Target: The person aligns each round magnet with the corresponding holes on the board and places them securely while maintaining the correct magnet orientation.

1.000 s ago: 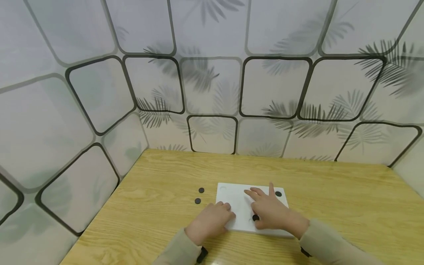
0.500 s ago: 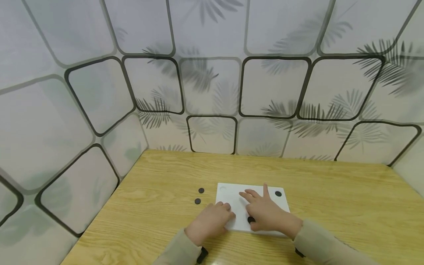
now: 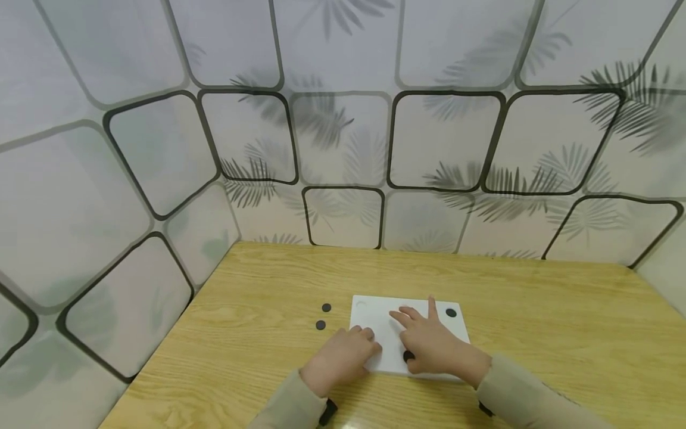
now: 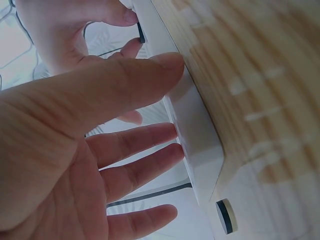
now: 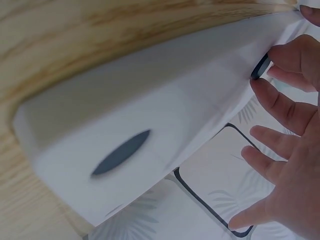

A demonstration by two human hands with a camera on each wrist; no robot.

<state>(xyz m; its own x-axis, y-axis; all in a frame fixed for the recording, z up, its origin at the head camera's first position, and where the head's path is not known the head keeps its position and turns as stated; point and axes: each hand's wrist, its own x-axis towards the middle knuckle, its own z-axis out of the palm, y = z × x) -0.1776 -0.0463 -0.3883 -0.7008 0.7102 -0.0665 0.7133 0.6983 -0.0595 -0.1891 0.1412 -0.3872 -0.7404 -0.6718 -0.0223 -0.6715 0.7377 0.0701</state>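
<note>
A white board [image 3: 375, 310] with shallow round recesses lies on the table. My left hand [image 3: 343, 356] rests on its front left corner. In the left wrist view the thumb touches the front side and fingertips touch the upper face. My right hand [image 3: 436, 344] pinches a black disc [image 5: 261, 66] between thumb and index finger, tilted just at the board's surface; its other fingers are spread. One black disc [image 3: 451, 312] sits at the board's back right corner. In the right wrist view another dark disc [image 5: 120, 154] lies in the board near a corner, hidden in the head view.
Two loose black discs, a farther one [image 3: 326, 307] and a nearer one [image 3: 320, 325], lie on the wooden table [image 3: 257, 333] left of the board. An empty round recess [image 3: 361, 304] shows at the back left corner. Behind the table stands a patterned wall covering [image 3: 343, 143].
My right hand has shifted a little left and toward me along the board with the black disc, then nearly stopped. My left hand has stayed in place.
</note>
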